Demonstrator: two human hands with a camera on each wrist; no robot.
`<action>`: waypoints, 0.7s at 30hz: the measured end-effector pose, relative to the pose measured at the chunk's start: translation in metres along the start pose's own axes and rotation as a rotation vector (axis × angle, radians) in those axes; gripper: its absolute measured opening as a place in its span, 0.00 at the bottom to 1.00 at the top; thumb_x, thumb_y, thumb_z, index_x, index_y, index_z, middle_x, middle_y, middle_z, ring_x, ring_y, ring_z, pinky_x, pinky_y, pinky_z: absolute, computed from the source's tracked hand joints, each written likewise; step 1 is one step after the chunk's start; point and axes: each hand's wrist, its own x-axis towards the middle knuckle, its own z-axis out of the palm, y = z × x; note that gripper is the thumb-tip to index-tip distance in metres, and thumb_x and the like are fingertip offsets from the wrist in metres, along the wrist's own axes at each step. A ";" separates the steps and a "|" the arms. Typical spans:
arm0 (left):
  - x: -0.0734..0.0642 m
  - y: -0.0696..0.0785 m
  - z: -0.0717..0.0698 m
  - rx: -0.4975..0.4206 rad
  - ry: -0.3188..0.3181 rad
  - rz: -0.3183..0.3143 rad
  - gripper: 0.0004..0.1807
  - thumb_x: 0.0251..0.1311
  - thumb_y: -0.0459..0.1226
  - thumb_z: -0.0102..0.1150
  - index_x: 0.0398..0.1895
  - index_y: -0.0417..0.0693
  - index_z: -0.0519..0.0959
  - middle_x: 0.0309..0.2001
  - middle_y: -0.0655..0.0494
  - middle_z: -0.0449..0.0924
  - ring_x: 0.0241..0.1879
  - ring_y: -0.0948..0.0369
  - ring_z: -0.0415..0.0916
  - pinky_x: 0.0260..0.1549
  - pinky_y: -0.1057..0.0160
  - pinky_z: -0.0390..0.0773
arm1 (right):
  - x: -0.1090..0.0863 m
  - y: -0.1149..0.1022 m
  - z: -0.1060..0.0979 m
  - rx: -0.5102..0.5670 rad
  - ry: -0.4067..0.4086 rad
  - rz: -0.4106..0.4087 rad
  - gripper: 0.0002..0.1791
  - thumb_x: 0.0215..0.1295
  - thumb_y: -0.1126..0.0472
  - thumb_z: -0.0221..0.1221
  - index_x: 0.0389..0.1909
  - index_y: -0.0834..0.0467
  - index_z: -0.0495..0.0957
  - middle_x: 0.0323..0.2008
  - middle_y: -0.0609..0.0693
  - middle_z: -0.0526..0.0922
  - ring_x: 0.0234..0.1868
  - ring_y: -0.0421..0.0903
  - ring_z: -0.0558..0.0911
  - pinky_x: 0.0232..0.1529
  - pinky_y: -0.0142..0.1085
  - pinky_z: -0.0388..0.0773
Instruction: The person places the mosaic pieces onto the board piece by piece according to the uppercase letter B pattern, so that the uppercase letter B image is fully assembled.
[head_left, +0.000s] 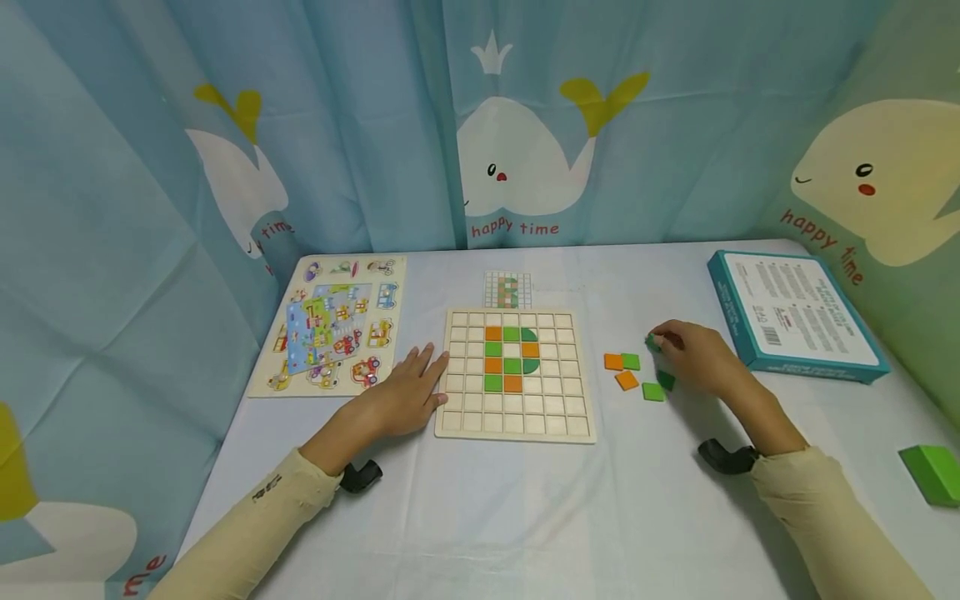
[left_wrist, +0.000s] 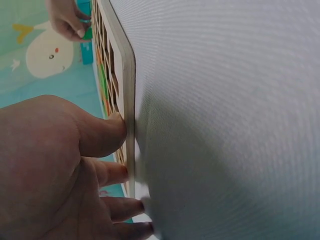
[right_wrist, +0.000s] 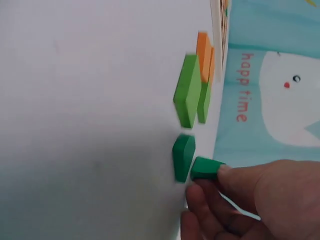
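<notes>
My left hand (head_left: 408,392) rests at the left edge of a wooden grid board (head_left: 517,427), fingers spread and touching its rim. Orange, light green and dark green tiles sit in the board's upper middle cells. Right of the board, my right hand (head_left: 699,360) pinches a dark green tile (right_wrist: 206,168) between thumb and fingers. Close under that hand lies another dark green tile (right_wrist: 183,157). Beside it are light green tiles (head_left: 653,392) and orange tiles (head_left: 626,381), loose on the table.
A small pattern card (head_left: 507,287) lies behind the board. At the left is a picture puzzle board (head_left: 262,387) with a colourful sheet (head_left: 322,325) on it. A teal-edged box (head_left: 806,312) stands at the right, and a green block (head_left: 932,473) sits near the right edge.
</notes>
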 end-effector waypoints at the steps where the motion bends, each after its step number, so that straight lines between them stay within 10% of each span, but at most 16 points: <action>1: 0.000 0.000 0.000 0.000 0.000 -0.001 0.39 0.84 0.51 0.43 0.87 0.44 0.46 0.86 0.38 0.37 0.85 0.39 0.34 0.80 0.39 0.49 | 0.001 0.002 -0.001 0.009 0.011 0.011 0.19 0.84 0.60 0.51 0.64 0.70 0.75 0.54 0.71 0.80 0.51 0.64 0.77 0.53 0.61 0.78; 11: -0.001 0.000 -0.001 -0.002 -0.003 -0.002 0.39 0.84 0.51 0.43 0.87 0.45 0.45 0.86 0.39 0.36 0.85 0.40 0.34 0.80 0.39 0.49 | 0.008 0.001 0.000 0.076 -0.030 0.088 0.24 0.80 0.62 0.55 0.66 0.76 0.68 0.57 0.74 0.74 0.57 0.68 0.74 0.59 0.63 0.76; 21: -0.001 0.001 -0.002 0.000 -0.004 -0.002 0.39 0.84 0.51 0.43 0.87 0.44 0.46 0.86 0.38 0.37 0.85 0.39 0.35 0.80 0.39 0.49 | 0.013 -0.010 0.012 0.071 -0.020 -0.008 0.21 0.79 0.68 0.55 0.67 0.73 0.70 0.57 0.72 0.72 0.55 0.65 0.74 0.57 0.60 0.77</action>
